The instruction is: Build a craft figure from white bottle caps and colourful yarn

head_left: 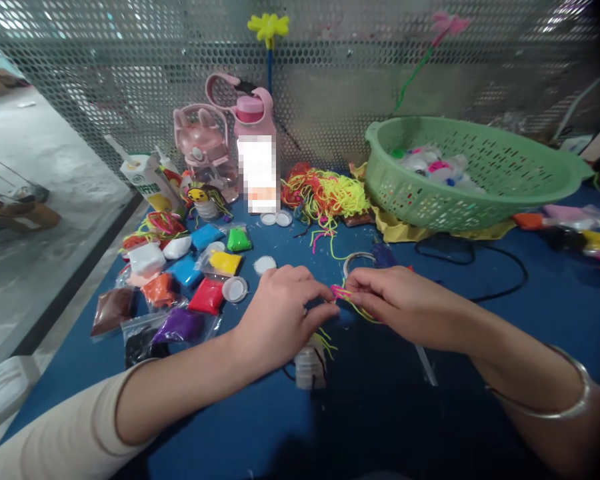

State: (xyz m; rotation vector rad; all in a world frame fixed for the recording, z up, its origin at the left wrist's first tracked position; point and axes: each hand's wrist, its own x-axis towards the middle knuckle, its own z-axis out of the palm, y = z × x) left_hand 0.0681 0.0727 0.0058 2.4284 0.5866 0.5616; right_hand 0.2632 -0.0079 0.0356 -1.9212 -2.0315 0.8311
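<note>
My left hand (280, 307) and my right hand (395, 300) meet over the middle of the blue table (360, 413). Both pinch a small bunch of pink and yellow strings (341, 293) between their fingertips, with loose yellow ends trailing down. Under my left hand stands a small clear jar (309, 365), partly hidden by the wrist. A silver bangle (570, 393) sits on my right forearm.
Several small bags of coloured clay (205, 295) and white lids lie at the left. A pile of neon strings (325, 193) lies behind, beside pink bottles (250, 140) and a juice carton (147, 180). A green basket (480, 200) stands at the right, with a black cable (500, 263) in front.
</note>
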